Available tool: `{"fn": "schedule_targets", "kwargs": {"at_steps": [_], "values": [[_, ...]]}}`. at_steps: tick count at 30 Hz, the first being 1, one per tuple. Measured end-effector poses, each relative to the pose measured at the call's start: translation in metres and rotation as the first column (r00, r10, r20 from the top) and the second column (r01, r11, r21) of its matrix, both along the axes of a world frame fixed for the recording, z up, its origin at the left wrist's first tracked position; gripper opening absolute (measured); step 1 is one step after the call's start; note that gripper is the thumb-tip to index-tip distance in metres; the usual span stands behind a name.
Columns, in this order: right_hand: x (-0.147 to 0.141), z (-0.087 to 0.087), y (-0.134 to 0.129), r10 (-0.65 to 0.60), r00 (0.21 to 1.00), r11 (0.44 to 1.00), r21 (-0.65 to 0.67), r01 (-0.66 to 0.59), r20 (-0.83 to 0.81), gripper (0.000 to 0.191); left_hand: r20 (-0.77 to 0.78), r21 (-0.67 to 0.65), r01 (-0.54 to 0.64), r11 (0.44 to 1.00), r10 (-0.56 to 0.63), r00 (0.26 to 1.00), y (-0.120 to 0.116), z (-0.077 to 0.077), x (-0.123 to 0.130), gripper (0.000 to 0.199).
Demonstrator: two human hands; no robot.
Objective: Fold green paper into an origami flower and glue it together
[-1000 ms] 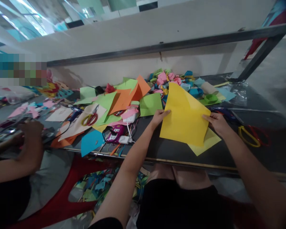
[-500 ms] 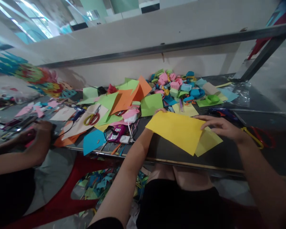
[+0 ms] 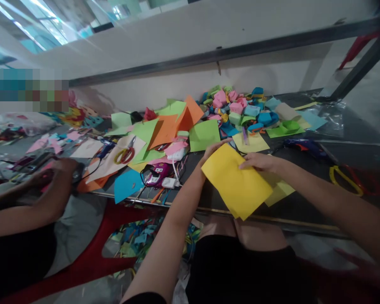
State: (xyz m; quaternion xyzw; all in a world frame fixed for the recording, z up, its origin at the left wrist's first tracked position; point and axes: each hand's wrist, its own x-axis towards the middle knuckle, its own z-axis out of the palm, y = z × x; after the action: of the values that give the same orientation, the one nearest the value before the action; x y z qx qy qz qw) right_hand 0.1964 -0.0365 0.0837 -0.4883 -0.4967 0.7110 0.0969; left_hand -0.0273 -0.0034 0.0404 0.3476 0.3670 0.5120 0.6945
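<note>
A bright yellow sheet of paper is held up over the near edge of the table, slightly bowed. My left hand grips its far left edge from behind, and most of those fingers are hidden by the paper. On the far right edge, my right hand is closed with the thumb on the front of the sheet. Partly behind it, a paler yellow sheet lies on the table. Right of my right hand are a dark blue glue gun and scissors with yellow and red handles.
A heap of folded paper pieces stands against the wall. Green and orange sheets, red-and-yellow scissors and a purple device with cables lie left of my arm. A co-worker's hands work at the far left. Paper scraps lie below.
My right hand has moved left and closed on the yellow paper's far edge. The sheet has turned and bowed, its lower corner now nearer me. The view has shifted a little.
</note>
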Motion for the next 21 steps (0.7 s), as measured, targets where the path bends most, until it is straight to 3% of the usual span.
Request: {"fn": "schedule_targets", "kwargs": {"at_steps": [2, 4, 6, 10, 13, 21], "values": [[0.007, -0.011, 0.001, -0.16, 0.984, 0.984, 0.068, 0.166, -0.084, 0.034, 0.098, -0.032, 0.011, 0.999, -0.008, 0.995, 0.007, 0.001, -0.001, 0.038], [0.016, -0.02, 0.001, -0.33, 0.927, 0.921, 0.154, 0.357, -0.176, 0.037, 0.211, -0.072, -0.031, 0.997, 0.046, 0.976, 0.013, 0.0, 0.0, 0.042], [0.024, -0.027, 0.0, -0.415, 0.883, 0.852, 0.245, 0.462, -0.221, 0.043, 0.252, -0.111, -0.069, 0.991, 0.096, 0.963, 0.017, -0.001, 0.005, 0.045], [0.033, -0.035, -0.004, -0.453, 0.867, 0.771, 0.396, 0.499, -0.209, 0.055, 0.042, -0.049, -0.029, 0.998, 0.032, 0.999, 0.014, -0.009, 0.019, 0.037], [0.032, -0.039, -0.007, -0.5, 0.841, 0.708, 0.461, 0.534, -0.207, 0.058, -0.157, 0.029, -0.061, 0.998, 0.065, 0.985, 0.007, -0.013, 0.028, 0.035], [0.028, -0.057, -0.013, -0.555, 0.799, 0.629, 0.512, 0.585, -0.232, 0.055, -0.298, 0.102, -0.214, 0.971, 0.235, 0.925, 0.001, -0.011, 0.035, 0.036]]}}
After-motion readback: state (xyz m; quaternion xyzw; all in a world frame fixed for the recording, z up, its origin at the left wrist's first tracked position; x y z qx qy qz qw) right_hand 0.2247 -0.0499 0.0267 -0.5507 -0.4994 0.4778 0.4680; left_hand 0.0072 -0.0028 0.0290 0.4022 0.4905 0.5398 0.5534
